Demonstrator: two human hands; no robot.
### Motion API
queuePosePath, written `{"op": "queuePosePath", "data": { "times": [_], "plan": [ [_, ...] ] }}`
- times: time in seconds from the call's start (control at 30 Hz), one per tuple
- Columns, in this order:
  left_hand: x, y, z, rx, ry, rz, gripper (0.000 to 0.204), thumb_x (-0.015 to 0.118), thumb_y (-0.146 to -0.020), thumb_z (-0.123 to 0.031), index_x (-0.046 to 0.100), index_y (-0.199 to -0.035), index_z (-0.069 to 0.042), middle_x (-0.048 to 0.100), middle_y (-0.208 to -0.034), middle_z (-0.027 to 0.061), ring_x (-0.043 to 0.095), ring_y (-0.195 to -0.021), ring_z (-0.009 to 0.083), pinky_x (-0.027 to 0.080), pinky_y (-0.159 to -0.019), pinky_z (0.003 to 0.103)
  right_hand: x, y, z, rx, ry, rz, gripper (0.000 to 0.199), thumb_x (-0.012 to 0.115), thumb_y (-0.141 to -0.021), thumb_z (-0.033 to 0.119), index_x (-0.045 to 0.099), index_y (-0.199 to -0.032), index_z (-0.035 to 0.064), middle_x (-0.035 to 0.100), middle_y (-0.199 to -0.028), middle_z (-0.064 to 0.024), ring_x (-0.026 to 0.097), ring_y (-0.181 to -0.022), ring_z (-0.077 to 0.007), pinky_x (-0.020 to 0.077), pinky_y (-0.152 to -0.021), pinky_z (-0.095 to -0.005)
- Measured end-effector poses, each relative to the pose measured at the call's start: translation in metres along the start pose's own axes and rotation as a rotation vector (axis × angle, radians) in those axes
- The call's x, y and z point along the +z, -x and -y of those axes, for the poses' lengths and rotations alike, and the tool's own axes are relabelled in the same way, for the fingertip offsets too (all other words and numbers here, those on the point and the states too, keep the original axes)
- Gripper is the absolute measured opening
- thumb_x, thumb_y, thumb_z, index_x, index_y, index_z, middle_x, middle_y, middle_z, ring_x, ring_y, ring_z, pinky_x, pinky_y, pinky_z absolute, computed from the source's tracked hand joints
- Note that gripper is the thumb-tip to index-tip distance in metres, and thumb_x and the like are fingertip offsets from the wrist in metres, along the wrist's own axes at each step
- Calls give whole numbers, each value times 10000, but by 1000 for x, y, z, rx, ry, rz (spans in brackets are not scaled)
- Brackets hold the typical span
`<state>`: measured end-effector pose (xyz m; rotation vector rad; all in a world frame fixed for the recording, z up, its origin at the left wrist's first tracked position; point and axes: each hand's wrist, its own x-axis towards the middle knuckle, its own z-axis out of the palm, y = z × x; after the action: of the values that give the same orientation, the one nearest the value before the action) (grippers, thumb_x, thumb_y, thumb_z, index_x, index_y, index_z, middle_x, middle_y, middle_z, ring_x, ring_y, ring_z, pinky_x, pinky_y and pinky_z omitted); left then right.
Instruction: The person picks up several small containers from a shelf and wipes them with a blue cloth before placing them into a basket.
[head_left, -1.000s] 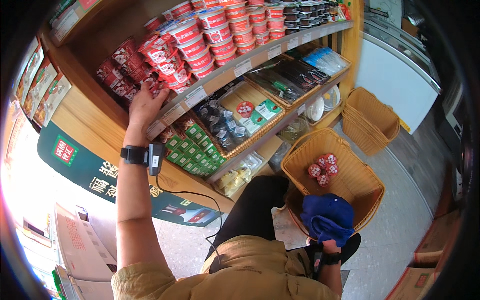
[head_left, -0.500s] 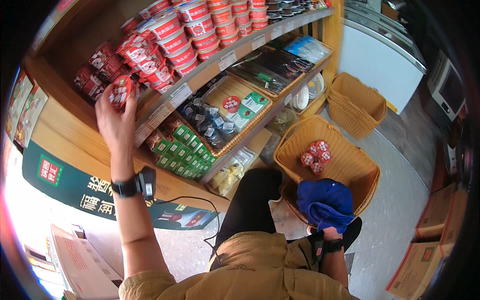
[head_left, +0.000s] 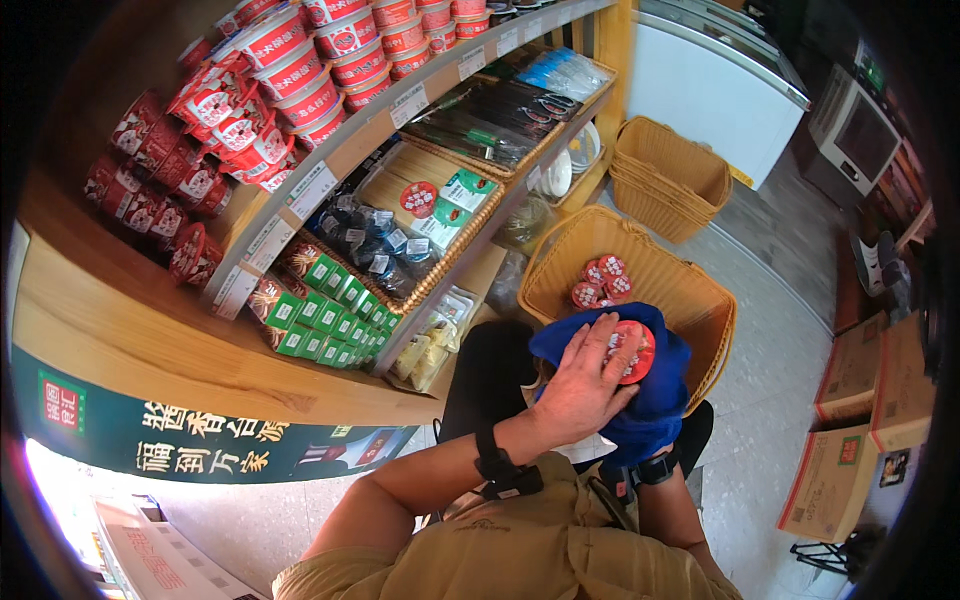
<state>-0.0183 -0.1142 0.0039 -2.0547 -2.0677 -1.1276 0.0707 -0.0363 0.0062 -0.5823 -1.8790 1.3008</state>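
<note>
My left hand (head_left: 583, 391) lies across the top and side of a red lidded cup (head_left: 637, 354), its fingers bent over the lid. Beneath the cup is a blue cloth (head_left: 660, 400), spread over my right hand (head_left: 630, 472). The right fingers are hidden in the cloth, which that hand holds up from below; only the part near the wrist shows. Just beyond, several similar red cups (head_left: 601, 281) lie together in a tan wicker basket (head_left: 715, 345) in front of me.
To the left, a wooden shelf (head_left: 150, 330) carries stacked red-and-white tubs (head_left: 300, 85) and dark red cups (head_left: 150, 170). Lower down are green boxes (head_left: 315, 315) and a wicker tray (head_left: 470, 225). More baskets (head_left: 668, 185) stand beyond, by a white freezer (head_left: 710, 90); cartons (head_left: 835, 480) sit at right.
My left hand has come from the shelf, at upper left, to the blue cloth with a red cup. The cloth is now spread beneath the cup. My view has turned slightly.
</note>
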Motion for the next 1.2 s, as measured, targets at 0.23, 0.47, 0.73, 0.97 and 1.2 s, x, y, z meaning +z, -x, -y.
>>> {"op": "queuePosePath", "data": {
  "times": [0.23,0.47,0.73,0.97,1.2],
  "plan": [
    [22,16,1,-71,163,102,816,672,-675,-95,220,-1352,-39,232,-1337,272,319,-1197,419,293,-986,454,-2,7,-12,-56,44,-96,143,518,-831,134,510,-941,42,525,-871,-83,536,-817,-222,425,-713,-297],
    [30,14,13,-51,280,41,767,650,-657,25,301,-1336,-55,231,-1366,258,298,-1239,403,311,-1001,410,-15,20,-48,-69,192,-12,321,573,-787,172,524,-1079,49,539,-1026,-122,513,-959,-275,408,-809,-337],
    [22,1,23,-37,619,72,364,468,-865,-86,451,-1217,4,427,-1251,244,377,-1202,379,292,-1002,402,-20,11,-52,-80,154,-70,283,607,-759,146,543,-999,12,549,-954,-91,535,-889,-204,427,-771,-279],
    [20,-5,25,-463,1193,107,388,338,-958,-281,478,-1171,11,558,-1030,45,509,-935,104,390,-860,243,-17,5,-24,95,103,-122,388,648,-669,121,515,-1018,15,518,-906,-131,554,-851,-231,446,-697,-277],
    [43,-13,38,-693,1321,-8,336,356,-957,-285,546,-1037,-20,557,-859,-19,464,-733,28,388,-662,179,6,2,-44,78,243,-238,471,601,-726,76,395,-1142,-3,500,-1031,-132,534,-922,-249,428,-788,-281]
  ]
}}
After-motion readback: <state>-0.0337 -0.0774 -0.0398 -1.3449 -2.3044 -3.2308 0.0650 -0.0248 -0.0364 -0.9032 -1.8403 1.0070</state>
